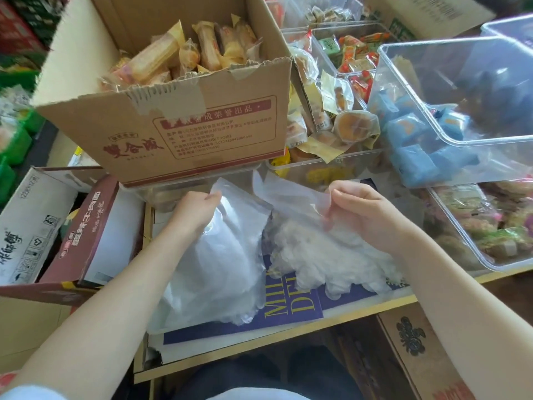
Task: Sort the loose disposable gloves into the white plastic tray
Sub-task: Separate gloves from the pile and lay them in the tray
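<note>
A heap of thin translucent disposable gloves [326,255] lies on the right of a shallow tray [403,291] lined with a dark blue printed sheet. On the left of it lies a flatter pile of gloves [213,261]. My left hand [194,210] pinches the top edge of that flat pile. My right hand [366,209] pinches a single clear glove [288,194], lifted above the heap and spread between the two hands. The tray's own colour is hard to tell under the plastic.
A brown cardboard box [184,131] of wrapped cakes stands just behind the gloves. Clear plastic bins [461,151] of wrapped snacks fill the right and back. Cardboard boxes [86,235] sit at the left, another box [415,347] below right.
</note>
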The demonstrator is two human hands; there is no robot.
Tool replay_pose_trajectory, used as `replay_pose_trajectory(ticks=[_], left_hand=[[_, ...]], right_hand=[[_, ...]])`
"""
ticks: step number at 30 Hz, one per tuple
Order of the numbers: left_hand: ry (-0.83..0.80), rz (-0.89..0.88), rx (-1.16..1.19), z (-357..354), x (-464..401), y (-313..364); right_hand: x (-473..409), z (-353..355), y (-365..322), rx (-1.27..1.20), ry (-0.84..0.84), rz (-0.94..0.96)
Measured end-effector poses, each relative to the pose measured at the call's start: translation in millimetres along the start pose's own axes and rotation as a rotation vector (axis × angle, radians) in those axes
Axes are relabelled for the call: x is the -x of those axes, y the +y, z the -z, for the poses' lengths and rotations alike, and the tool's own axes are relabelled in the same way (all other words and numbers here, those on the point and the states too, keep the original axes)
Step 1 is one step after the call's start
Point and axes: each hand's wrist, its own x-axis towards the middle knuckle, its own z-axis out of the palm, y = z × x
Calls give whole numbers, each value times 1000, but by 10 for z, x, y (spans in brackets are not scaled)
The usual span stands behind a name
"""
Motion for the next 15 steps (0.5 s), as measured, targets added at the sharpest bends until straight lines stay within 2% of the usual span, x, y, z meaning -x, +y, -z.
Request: replay_pose_trajectory(ticks=[2,4,7,12,15], left_hand=[[-27,9,119,3,-8,46],[-79,16,268,11,22,143],[-92,-63,327,51,173,334],[-175,-151,560,1,417,453],[-217,-187,602,-61,534,410]], right_hand=[[14,-62,-92,-182,-154,-28],[-30,-87,-72,-205,-150,-62],[-107,-135,18,-76,23,-103],[-179,-375,176,101,419,-18],[-206,-438,191,37,573,-26]])
